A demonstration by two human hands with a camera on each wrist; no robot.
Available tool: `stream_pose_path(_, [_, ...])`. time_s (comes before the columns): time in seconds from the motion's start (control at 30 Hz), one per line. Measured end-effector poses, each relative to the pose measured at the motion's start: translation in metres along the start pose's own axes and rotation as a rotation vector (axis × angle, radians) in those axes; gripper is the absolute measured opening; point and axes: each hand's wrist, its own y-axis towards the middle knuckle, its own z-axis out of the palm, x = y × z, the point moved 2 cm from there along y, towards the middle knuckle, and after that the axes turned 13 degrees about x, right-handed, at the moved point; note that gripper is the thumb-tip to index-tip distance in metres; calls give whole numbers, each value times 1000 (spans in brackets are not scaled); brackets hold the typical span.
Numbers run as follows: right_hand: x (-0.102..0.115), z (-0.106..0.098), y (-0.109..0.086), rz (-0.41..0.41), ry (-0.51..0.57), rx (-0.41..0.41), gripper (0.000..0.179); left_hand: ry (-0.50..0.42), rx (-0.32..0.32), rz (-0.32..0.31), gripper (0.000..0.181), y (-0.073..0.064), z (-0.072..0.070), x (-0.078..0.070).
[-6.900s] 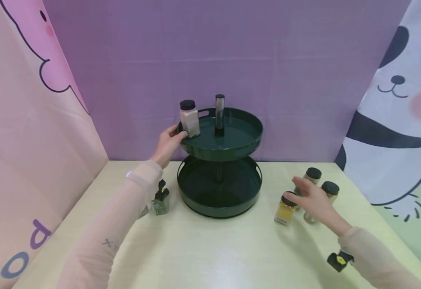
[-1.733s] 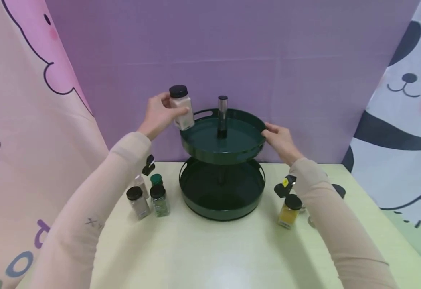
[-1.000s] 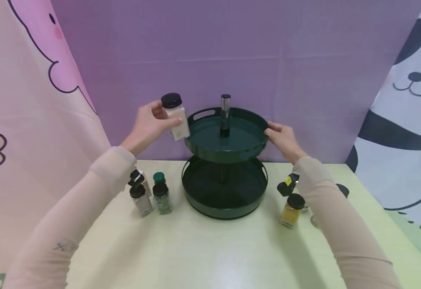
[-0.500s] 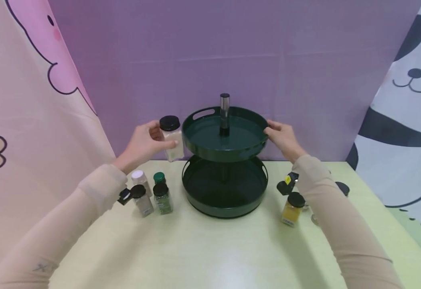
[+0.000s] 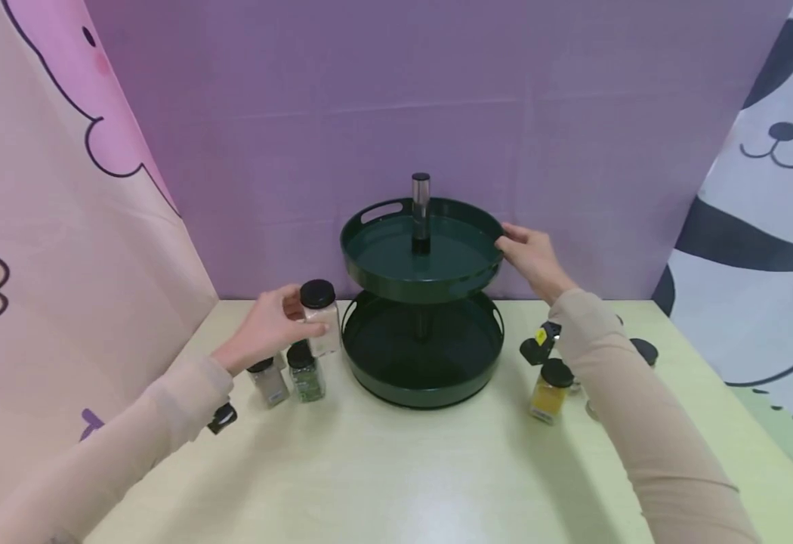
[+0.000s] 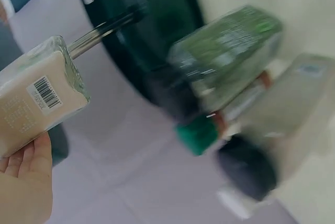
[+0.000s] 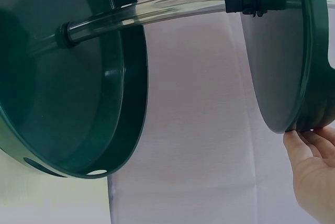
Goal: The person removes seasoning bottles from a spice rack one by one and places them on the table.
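My left hand (image 5: 260, 332) grips a square spice jar (image 5: 323, 332) with a black lid and pale powder in it, held upright just left of the two-tier tray (image 5: 424, 290). The left wrist view shows a barcode on the bottom of this spice jar (image 6: 36, 103). With my right hand (image 5: 535, 263) I pinch the right rim of the dark green upper tier. In the right wrist view the fingers of that hand (image 7: 314, 169) lie against the tier's edge. Both tiers hold nothing, and a clear post (image 7: 178, 8) joins them.
Below my left hand stand a jar of green herbs (image 5: 308, 384) and a greyish jar (image 5: 272, 387); a green-lidded jar (image 6: 199, 136) is beside them. At right stands a yellow spice jar (image 5: 549, 393), with more jars partly behind my right sleeve. A purple cloth (image 5: 288, 151) hangs behind.
My left hand has taken the pale powder jar off the upper tier and lowered it to the left side. My right hand has moved from the right-hand jars to the upper rim and stays there.
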Motion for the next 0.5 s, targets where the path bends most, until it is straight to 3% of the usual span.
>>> stream_pose_path(0.23, [0,2,1,-5,-8,-6,55,-30,44,-24,54,-15,19,32])
stream_pose_path(0.37, [0,1,0,-12,1,7,55,-87,57,0,55,-24,27,45])
stream_pose_path(0.5, [-1,-1,-2,-5,4,3,56,-91,68,-23,61,-30,36,55])
